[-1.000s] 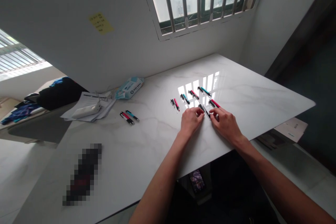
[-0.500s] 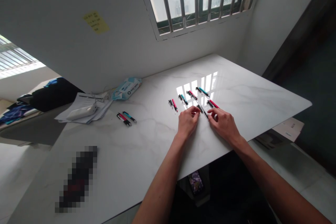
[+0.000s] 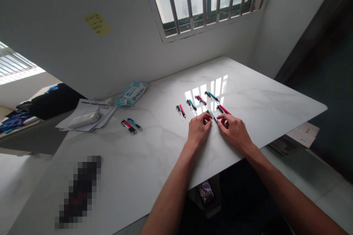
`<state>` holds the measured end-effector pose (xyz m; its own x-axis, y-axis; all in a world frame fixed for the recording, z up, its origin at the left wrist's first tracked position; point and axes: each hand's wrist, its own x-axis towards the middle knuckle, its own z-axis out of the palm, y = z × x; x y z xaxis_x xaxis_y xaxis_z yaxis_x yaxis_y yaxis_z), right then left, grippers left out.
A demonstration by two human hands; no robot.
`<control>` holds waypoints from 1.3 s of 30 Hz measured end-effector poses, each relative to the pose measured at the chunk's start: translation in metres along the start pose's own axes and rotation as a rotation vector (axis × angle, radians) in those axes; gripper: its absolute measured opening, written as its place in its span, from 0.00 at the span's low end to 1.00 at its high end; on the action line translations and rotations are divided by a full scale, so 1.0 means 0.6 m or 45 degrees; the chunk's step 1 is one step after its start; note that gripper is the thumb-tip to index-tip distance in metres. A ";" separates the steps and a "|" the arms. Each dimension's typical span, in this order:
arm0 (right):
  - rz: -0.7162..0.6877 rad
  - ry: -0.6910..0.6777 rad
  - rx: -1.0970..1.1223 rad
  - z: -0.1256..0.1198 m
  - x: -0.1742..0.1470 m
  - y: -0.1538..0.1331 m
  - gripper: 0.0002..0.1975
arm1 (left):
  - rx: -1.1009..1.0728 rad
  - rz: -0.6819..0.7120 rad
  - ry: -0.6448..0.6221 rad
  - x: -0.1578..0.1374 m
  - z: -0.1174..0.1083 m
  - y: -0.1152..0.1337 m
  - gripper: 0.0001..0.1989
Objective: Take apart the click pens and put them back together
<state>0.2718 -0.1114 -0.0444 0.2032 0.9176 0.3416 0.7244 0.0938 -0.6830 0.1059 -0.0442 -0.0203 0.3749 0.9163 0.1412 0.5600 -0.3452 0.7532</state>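
Between my hands lies a group of slim black and silver pen parts (image 3: 213, 116), flat on the white marbled table. My left hand (image 3: 199, 127) rests on the table at their left side, with thumb and fingers curled together against them. From the right, my right hand (image 3: 233, 127) pinches them with thumb and forefinger. My fingers partly hide the parts. Just beyond my right hand is a red pen barrel (image 3: 224, 109) with a black piece alongside. Farther off are a teal barrel (image 3: 213, 96), a red barrel (image 3: 202, 100), another teal barrel (image 3: 193, 104) and another red barrel (image 3: 182, 110), each with black parts beside it.
Several red and teal pens (image 3: 131, 126) lie together on the left. Behind them are a wipes packet (image 3: 132, 94) and papers (image 3: 107, 119) with a white device (image 3: 85, 120). A blurred dark object (image 3: 78, 192) occupies the near left. The table edge (image 3: 215, 173) runs close before me.
My left hand has moved slightly right and my fingers have closed in on the pen parts, which now lie closer together. The view has shifted a little.
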 end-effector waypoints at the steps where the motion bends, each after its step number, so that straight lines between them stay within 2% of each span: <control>1: -0.002 0.000 0.000 0.000 0.000 0.000 0.10 | -0.001 0.012 -0.003 0.000 0.001 0.000 0.09; 22: -0.053 -0.014 -0.034 0.005 -0.005 0.002 0.11 | 0.070 0.056 -0.011 0.006 0.016 0.000 0.14; 25: -0.044 -0.022 -0.028 0.006 -0.007 0.003 0.11 | 0.157 0.102 0.016 -0.002 0.003 -0.004 0.14; 28: -0.027 -0.026 -0.016 0.008 -0.010 0.005 0.10 | 0.294 0.097 0.098 -0.008 -0.049 -0.020 0.11; 31: -0.022 -0.030 -0.015 0.009 -0.012 0.005 0.10 | 0.514 0.051 0.223 -0.012 -0.141 -0.057 0.09; 35: -0.044 -0.022 0.000 0.009 -0.014 0.005 0.11 | 0.842 -0.066 0.384 -0.033 -0.276 -0.138 0.14; 37: -0.052 -0.006 0.000 0.010 -0.015 0.007 0.11 | 0.928 -0.147 0.371 -0.052 -0.323 -0.182 0.17; 39: -0.053 0.014 -0.004 0.011 -0.015 0.008 0.12 | 0.938 -0.196 0.329 -0.069 -0.349 -0.220 0.20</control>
<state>0.2689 -0.1164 -0.0550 0.1802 0.9088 0.3763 0.7342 0.1303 -0.6663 -0.1383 0.0061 0.0090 0.1205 0.9516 0.2826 0.9700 -0.1734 0.1704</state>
